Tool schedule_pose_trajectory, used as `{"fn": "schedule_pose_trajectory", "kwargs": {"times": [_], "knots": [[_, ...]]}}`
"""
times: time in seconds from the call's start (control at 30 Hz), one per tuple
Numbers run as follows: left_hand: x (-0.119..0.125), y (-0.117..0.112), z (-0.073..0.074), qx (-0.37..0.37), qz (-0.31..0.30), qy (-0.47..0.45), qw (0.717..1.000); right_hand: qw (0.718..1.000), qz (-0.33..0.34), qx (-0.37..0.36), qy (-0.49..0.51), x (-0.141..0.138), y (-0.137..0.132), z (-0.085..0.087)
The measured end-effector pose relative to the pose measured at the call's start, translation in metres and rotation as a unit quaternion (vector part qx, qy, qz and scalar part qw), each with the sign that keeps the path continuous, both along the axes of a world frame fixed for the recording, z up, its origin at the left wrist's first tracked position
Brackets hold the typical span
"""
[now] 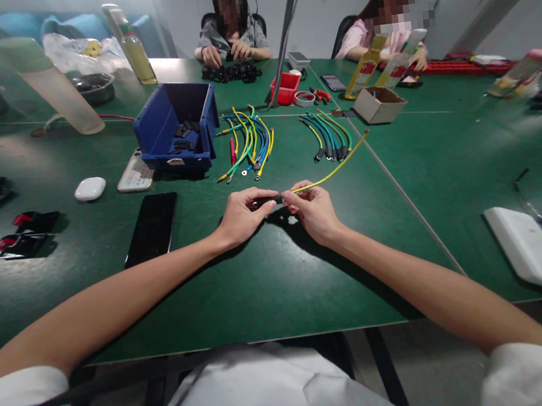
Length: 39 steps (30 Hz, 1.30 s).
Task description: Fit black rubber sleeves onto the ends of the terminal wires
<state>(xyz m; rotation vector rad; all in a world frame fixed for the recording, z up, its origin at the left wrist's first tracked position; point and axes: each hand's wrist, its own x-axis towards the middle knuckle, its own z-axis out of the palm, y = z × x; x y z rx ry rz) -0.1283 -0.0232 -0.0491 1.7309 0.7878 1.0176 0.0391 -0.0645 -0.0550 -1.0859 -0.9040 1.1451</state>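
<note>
Between my hands, just above the green table (271,282), is a yellow wire (340,167) with a black sleeve (268,200) at its near end. My left hand (245,216) pinches the black sleeve, with a bit of metal at its tip. Close beside it, my right hand (314,207) grips the wire where it meets the sleeve; the free end curves up to the right. Beyond my hands lies a loose pile of yellow, green and blue wires (251,139). To its right, a smaller row of wires (329,133) has black sleeves on the near ends.
A blue bin (171,133) of black sleeves stands left of the wires. Phones (152,227) and a white earbud case (90,189) lie left, a white power bank (531,247) right. A cardboard box (379,105) and red tray (285,88) stand farther back. Two people sit across the table.
</note>
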Motion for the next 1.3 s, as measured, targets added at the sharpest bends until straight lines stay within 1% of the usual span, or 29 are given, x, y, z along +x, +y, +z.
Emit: {"fn": "schedule_pose_trajectory", "kwargs": {"times": [0.2,0.43,0.53,0.63,0.77,0.87,0.93,1.1,1.23,1.3], "knots": [[0.0,0.0,-0.001,-0.016,0.003,-0.007,1.0,1.0,0.007,0.007,-0.013,0.0,0.0,-0.003],[0.001,-0.002,-0.001,-0.053,-0.023,-0.044,0.997,0.999,0.022,0.019,-0.027,-0.001,0.0,-0.002],[0.002,-0.003,0.0,-0.049,-0.029,-0.039,0.998,0.999,0.028,0.02,-0.039,-0.002,-0.001,-0.001],[0.002,-0.003,0.0,-0.036,-0.025,-0.029,0.999,0.999,0.021,0.017,-0.028,-0.002,-0.001,-0.001],[0.001,-0.004,-0.001,0.001,-0.011,0.007,1.0,1.0,0.014,0.013,-0.006,-0.001,-0.001,0.0],[0.0,-0.005,-0.001,0.042,-0.011,0.041,0.998,1.0,0.008,0.018,-0.002,0.001,0.0,0.001],[0.0,-0.005,0.0,0.073,0.002,0.071,0.995,1.0,0.0,0.021,0.0,0.002,0.001,0.002],[-0.001,-0.007,-0.001,0.142,0.046,0.128,0.98,1.0,-0.021,0.01,0.015,0.002,0.0,0.007],[-0.002,-0.01,-0.004,0.224,0.046,0.148,0.962,1.0,-0.017,-0.007,0.019,0.002,-0.002,0.012],[-0.002,-0.012,-0.005,0.251,0.04,0.154,0.955,1.0,-0.008,-0.002,0.01,0.003,-0.002,0.013]]}}
